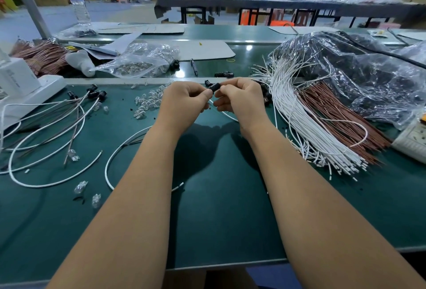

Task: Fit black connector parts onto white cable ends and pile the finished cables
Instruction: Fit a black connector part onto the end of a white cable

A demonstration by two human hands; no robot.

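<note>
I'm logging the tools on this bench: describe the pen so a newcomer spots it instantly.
Start at the big clear bag of bulbs on the green table, behind the hands. Just right of it lies the pen, a slim dark stick pointing toward the person, the only straight rigid item among loose black connectors.

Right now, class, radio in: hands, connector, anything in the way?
Left hand and right hand both pinching one black connector above the bench. White cable trails below it. Nothing blocking.

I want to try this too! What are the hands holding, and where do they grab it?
Both hands pinch a small black connector part: the left hand at its left end, the right hand at its right end. A white cable hangs below it.
</note>
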